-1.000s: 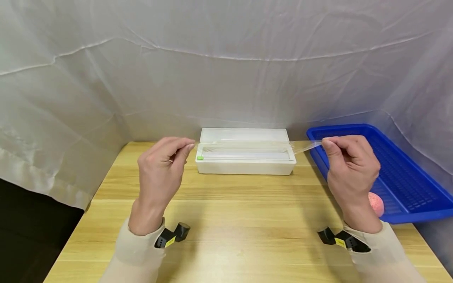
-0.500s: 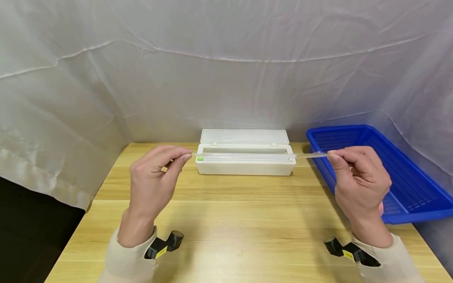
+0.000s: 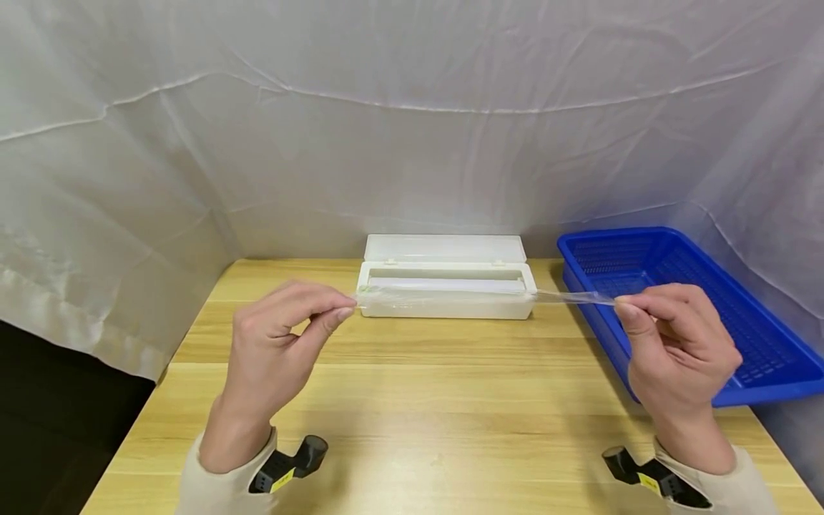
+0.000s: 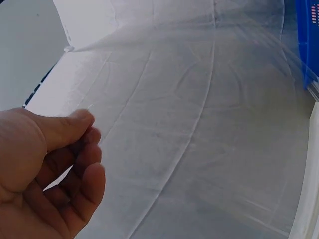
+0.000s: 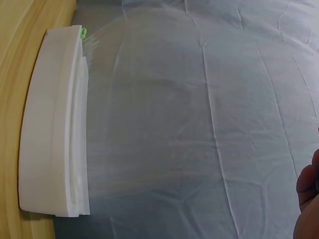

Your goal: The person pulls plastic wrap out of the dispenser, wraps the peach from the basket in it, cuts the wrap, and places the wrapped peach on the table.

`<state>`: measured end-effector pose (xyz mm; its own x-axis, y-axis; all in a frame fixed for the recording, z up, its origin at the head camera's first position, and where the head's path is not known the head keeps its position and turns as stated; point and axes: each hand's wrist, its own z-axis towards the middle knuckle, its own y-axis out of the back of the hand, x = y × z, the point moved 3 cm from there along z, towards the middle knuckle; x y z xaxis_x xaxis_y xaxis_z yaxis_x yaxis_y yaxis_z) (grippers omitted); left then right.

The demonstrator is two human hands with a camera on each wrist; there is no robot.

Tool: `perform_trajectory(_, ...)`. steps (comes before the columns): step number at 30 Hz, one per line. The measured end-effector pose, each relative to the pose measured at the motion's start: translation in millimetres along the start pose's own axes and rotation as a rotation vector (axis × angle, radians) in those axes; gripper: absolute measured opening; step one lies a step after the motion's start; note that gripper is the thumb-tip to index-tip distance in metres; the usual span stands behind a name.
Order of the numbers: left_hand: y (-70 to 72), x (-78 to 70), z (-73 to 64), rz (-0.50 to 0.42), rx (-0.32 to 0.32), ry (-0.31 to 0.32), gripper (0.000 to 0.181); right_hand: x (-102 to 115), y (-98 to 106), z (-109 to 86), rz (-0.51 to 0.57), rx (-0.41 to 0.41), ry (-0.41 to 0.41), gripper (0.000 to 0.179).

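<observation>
A sheet of clear cling film (image 3: 444,295) is stretched in the air between both hands, in front of a white cling film dispenser box (image 3: 444,310) at the back of the table. My left hand (image 3: 280,343) pinches the film's left corner between thumb and forefinger. Its right corner is pinched by my right hand (image 3: 685,350), beside the blue basket. The box's lid (image 3: 444,248) stands up at the rear, and a white roll (image 3: 444,284) shows inside. In the right wrist view a green slider (image 5: 83,33) sits at the box's far end, and the film spreads out from the box.
A blue plastic basket (image 3: 785,390) stands on the right of the wooden table (image 3: 444,422), under and behind the right hand. Pale cloth (image 3: 412,164) hangs close behind the box and along both sides.
Both hands have drawn back toward the body and spread apart, still pinching the film. The film now hangs before the box's front instead of over its opening. The pink ball is now hidden.
</observation>
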<state>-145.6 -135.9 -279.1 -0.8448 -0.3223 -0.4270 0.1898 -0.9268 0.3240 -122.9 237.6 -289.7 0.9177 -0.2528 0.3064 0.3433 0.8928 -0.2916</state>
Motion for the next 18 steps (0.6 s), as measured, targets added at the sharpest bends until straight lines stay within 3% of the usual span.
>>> perform_trajectory(4,1.0,0.6,-7.1,-0.137,0.22,-0.039,0.016,0,6,-2.9,0.204,0.102,-0.046,0.025)
perform_trajectory(7,-0.9,2.3,-15.4,-0.221,0.433,-0.04,0.007,-4,14,-4.0,0.403,0.244,-0.163,0.014)
perform_trajectory(10,-3.7,4.1,-22.6,-0.256,0.577,-0.035,0.013,-7,21,-4.9,0.529,0.366,-0.263,0.007)
perform_trajectory(13,-6.5,4.2,-28.2,-0.297,0.674,-0.035,0.022,-7,26,-6.7,0.602,0.491,-0.321,0.01)
perform_trajectory(18,-12.8,5.6,-37.4,-0.31,0.869,-0.012,0.01,-10,36,-12.3,0.616,0.798,-0.432,0.019)
